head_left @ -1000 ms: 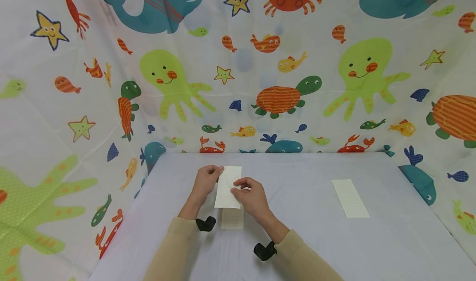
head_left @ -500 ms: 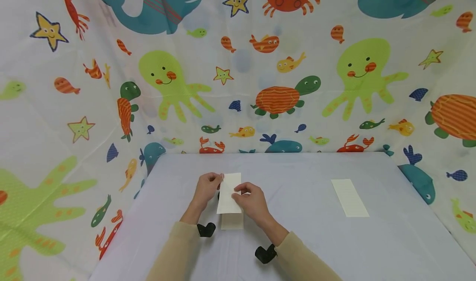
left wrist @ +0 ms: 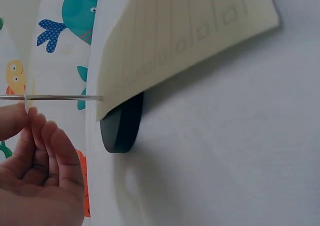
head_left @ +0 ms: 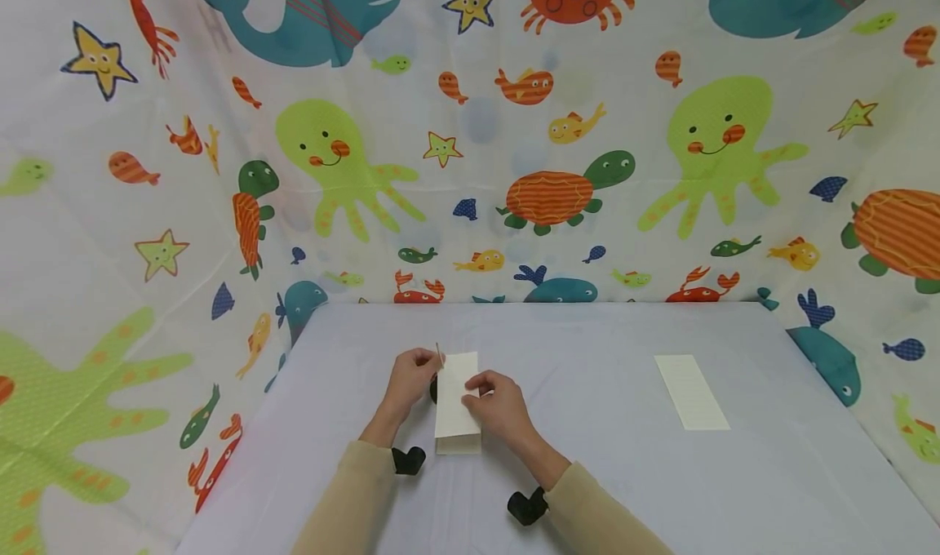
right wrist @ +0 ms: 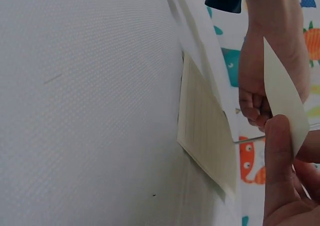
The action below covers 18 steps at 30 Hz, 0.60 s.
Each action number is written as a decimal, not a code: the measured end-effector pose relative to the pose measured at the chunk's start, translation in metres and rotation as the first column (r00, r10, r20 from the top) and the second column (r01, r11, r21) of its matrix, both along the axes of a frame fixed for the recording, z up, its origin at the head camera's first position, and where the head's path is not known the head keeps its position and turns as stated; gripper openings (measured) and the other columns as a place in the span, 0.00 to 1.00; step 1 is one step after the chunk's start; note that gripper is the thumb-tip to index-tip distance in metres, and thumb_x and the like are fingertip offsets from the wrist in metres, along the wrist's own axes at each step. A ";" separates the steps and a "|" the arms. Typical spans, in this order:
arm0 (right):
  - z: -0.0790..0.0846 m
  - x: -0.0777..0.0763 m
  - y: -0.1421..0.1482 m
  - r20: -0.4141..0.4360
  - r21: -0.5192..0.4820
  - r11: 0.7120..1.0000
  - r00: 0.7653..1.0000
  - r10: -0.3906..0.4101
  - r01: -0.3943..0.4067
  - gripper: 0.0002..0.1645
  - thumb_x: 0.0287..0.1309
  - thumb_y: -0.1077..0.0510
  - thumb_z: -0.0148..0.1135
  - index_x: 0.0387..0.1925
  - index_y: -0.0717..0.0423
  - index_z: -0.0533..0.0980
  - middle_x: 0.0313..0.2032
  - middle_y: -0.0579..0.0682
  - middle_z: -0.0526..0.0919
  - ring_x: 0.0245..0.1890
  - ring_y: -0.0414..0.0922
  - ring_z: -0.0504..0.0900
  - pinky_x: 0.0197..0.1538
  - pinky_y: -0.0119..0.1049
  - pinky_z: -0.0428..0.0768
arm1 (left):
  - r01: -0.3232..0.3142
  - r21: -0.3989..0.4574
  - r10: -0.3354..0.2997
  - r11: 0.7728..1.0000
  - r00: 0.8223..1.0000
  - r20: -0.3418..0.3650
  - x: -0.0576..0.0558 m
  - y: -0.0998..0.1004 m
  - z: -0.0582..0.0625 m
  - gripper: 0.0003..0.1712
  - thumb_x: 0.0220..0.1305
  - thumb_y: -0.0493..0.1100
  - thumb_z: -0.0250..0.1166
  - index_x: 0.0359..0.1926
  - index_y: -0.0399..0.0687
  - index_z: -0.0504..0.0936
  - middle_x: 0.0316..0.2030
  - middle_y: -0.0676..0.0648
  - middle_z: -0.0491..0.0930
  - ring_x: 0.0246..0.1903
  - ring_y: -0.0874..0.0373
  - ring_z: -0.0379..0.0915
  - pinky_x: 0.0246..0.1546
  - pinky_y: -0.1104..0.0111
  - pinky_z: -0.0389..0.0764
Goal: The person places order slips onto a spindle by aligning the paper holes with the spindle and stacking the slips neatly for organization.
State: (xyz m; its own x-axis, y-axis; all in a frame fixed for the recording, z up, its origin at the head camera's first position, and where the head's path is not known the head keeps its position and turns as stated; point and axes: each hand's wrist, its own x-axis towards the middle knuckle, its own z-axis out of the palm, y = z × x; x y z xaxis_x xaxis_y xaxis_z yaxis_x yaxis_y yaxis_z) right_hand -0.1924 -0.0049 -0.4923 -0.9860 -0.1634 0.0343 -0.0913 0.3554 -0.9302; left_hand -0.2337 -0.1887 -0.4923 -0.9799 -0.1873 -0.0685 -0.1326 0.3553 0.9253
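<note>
My left hand (head_left: 409, 378) pinches the upper left corner of a cream paper slip (head_left: 453, 400). The fingers of my right hand (head_left: 503, 406) pinch its right edge. In the left wrist view, a thin metal spike (left wrist: 65, 98) passes the held slip close by my left fingertips. That spike rises through the corner of another slip (left wrist: 185, 31), lined and printed with small squares, from a round black base (left wrist: 121, 126). The impaled slip lies low, close over the table, and the held one hangs above it, hiding most of it from the head view.
Another cream slip (head_left: 692, 392) lies apart on the white-covered table (head_left: 587, 473), to the right. Behind and beside the table hangs a curtain (head_left: 485, 130) printed with sea animals. A black wrist camera (head_left: 526, 507) sits below my right wrist.
Both hands have come down toward the table with the held slip, which now covers more of the slip beneath. The spike's tip now shows above my left fingertips.
</note>
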 end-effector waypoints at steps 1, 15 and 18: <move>-0.001 0.000 0.000 -0.001 0.009 1.000 1.000 0.006 -0.006 0.08 0.55 0.62 0.71 0.38 0.57 0.83 0.31 0.48 0.77 0.31 0.42 0.74 0.32 0.34 0.74 | 0.004 -0.009 -0.004 1.000 1.000 -0.002 0.000 0.000 -0.002 0.12 0.68 0.42 0.65 0.41 0.36 0.85 0.33 0.46 0.80 0.33 0.55 0.73 0.32 0.67 0.74; -0.014 0.004 0.005 -0.068 0.080 0.992 0.992 0.106 -0.101 0.07 0.54 0.67 0.70 0.36 0.61 0.81 0.24 0.45 0.74 0.24 0.39 0.71 0.26 0.32 0.71 | 0.027 -0.185 -0.027 0.982 1.000 0.005 -0.002 0.001 -0.016 0.11 0.67 0.43 0.68 0.35 0.38 0.83 0.28 0.47 0.78 0.28 0.56 0.71 0.27 0.67 0.72; -0.016 0.004 0.006 -0.086 0.101 0.988 0.989 0.124 -0.115 0.06 0.54 0.67 0.69 0.36 0.62 0.81 0.23 0.44 0.73 0.22 0.38 0.70 0.25 0.31 0.70 | 0.031 -0.199 -0.029 0.979 0.999 0.013 -0.002 0.001 -0.019 0.11 0.68 0.43 0.68 0.35 0.38 0.83 0.28 0.47 0.78 0.27 0.56 0.71 0.26 0.68 0.72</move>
